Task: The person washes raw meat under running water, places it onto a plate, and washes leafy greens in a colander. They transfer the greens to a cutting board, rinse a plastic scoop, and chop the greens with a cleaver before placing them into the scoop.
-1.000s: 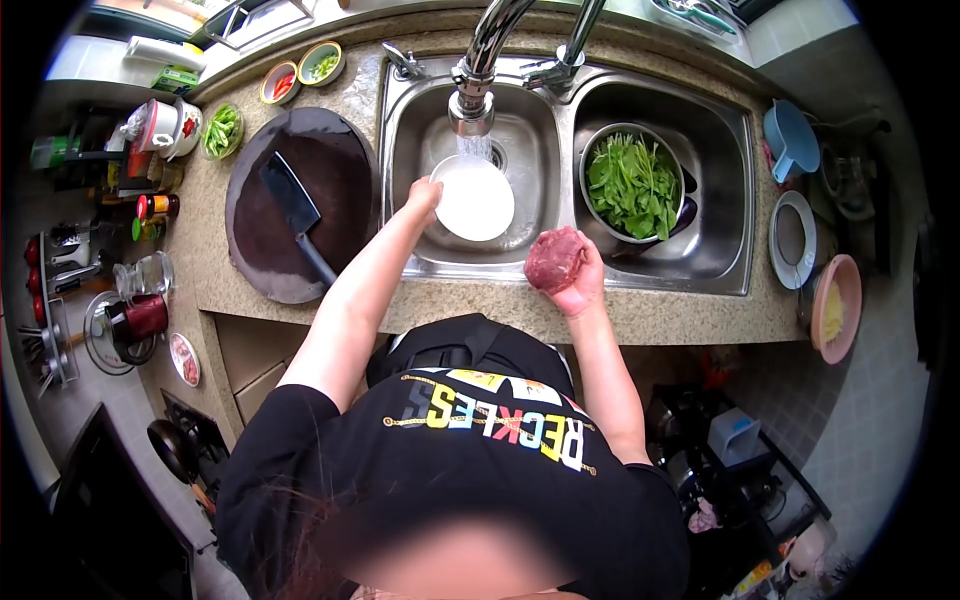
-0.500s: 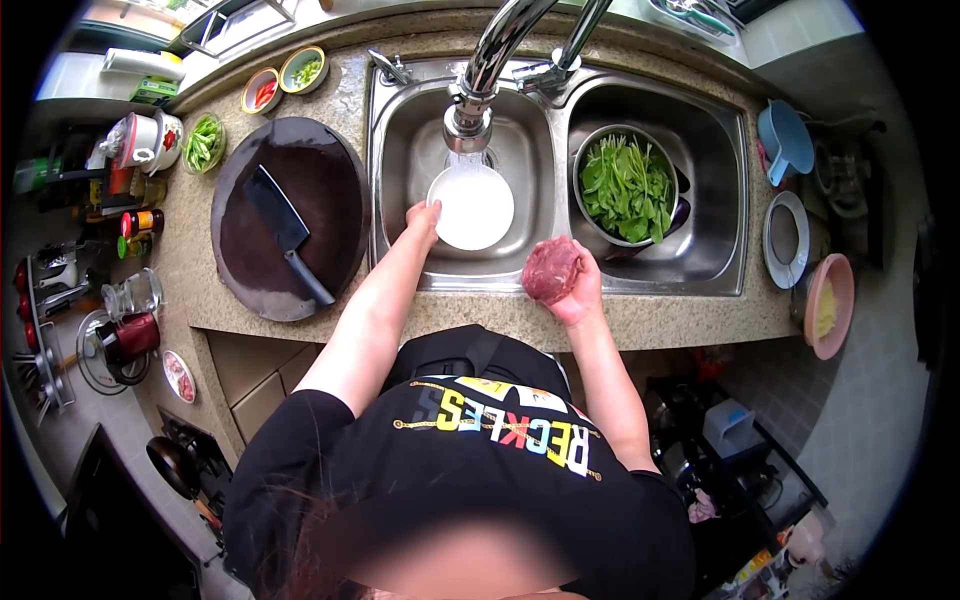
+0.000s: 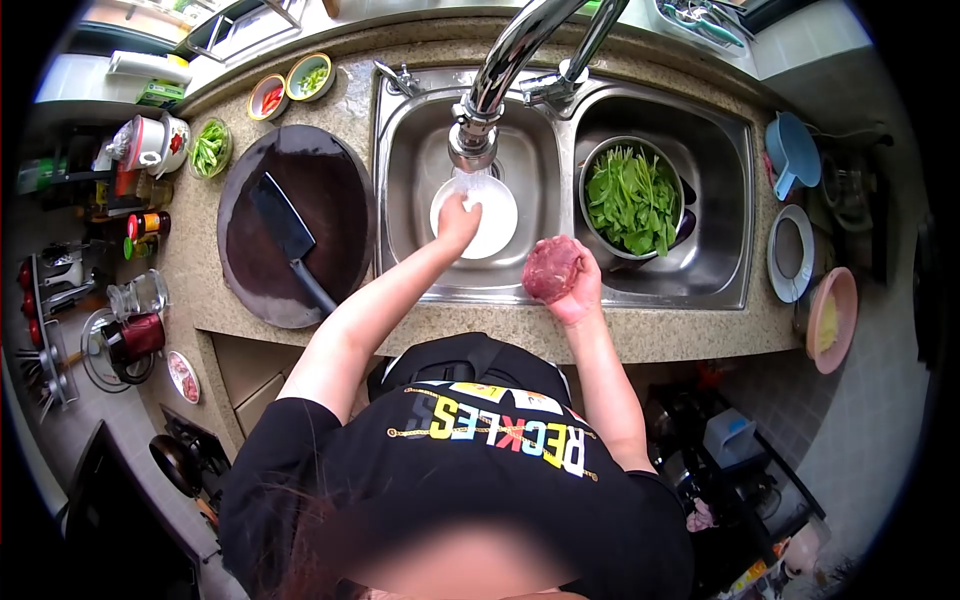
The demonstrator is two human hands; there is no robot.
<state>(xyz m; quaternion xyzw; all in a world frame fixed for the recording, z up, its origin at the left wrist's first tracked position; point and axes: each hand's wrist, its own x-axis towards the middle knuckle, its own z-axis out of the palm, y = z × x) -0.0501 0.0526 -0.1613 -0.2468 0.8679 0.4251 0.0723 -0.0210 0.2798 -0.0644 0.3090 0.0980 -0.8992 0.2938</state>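
Note:
A white plate [image 3: 496,222] lies in the left sink basin under the faucet [image 3: 473,140], with water running onto it. My left hand [image 3: 459,222] is over the plate, its thumb apart from the fingers; the fingertips are hard to make out in the water. A round piece of raw red meat [image 3: 551,270] rests in my right hand [image 3: 583,292], fingers curled around it, just above the sink's front rim. In the right basin [image 3: 722,250], a metal pot [image 3: 592,235] holds leafy greens [image 3: 632,200].
On the left, a black cleaver [image 3: 285,222] lies on a dark round chopping board [image 3: 250,270]. Bowls of red peppers [image 3: 267,98], chopped greens [image 3: 310,78] and green strips [image 3: 209,148] stand behind it. At right are a blue dipper [image 3: 793,150], a strainer [image 3: 790,254] and a pink bowl [image 3: 843,325].
My left hand has left the plate's left edge and moved right, over its middle. My right hand still holds the meat in nearly the same place. The view has shifted slightly.

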